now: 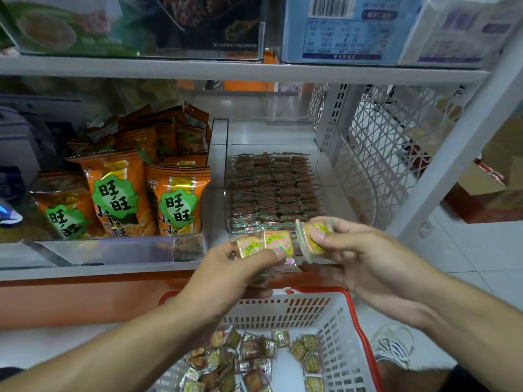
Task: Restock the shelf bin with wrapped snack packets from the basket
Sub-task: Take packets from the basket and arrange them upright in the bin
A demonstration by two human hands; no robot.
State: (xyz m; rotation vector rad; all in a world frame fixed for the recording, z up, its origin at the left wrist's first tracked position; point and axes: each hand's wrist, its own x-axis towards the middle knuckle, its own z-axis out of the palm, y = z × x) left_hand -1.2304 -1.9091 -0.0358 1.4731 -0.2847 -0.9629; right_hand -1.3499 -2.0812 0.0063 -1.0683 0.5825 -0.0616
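Observation:
My left hand [235,274] grips a small stack of wrapped snack packets [266,244], their yellow and pink faces turned up. Just to the right, my right hand [365,258] pinches one or two more packets [310,240] between thumb and fingers. Both hands hover in front of the clear shelf bin [351,176], which holds neat rows of the same packets [274,188]. Below stands a white basket [334,312] with red rim, with several loose packets [254,360] scattered on its bottom.
A bin of orange snack bags [121,190] sits to the left of the clear bin. The upper shelf [226,69] carries boxed goods. A white perforated divider [396,137] and shelf post [458,142] stand at the right. A shoe [393,343] is beside the basket.

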